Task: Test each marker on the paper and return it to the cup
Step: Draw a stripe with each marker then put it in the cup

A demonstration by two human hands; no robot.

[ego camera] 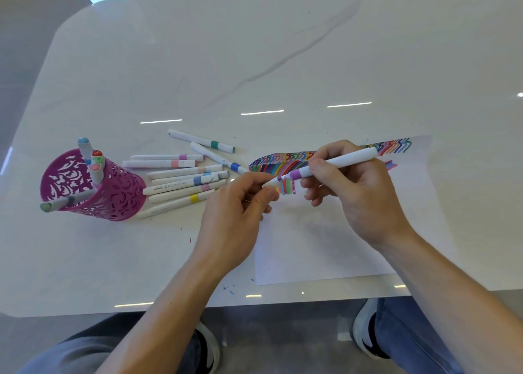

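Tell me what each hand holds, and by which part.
Right hand grips the marker mid-barrel, just behind its purple band. Left hand pinches the cap at the marker's tip.

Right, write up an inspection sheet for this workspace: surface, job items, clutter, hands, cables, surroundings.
Surface: glossy white marble-look table, ink specks near its front edge.
Job's things: white paper sheet with coloured test strokes at its far edge; magenta perforated cup holding several markers; loose white capped markers lying between cup and paper; white purple-banded marker held over the strokes.
Clutter: nothing seen.
Hands: left hand pinches a small white cap at that marker's tip; right hand grips its barrel.
Cables: nothing seen.
Surroundings: grey floor, the person's legs and black-and-white shoes below the table edge.
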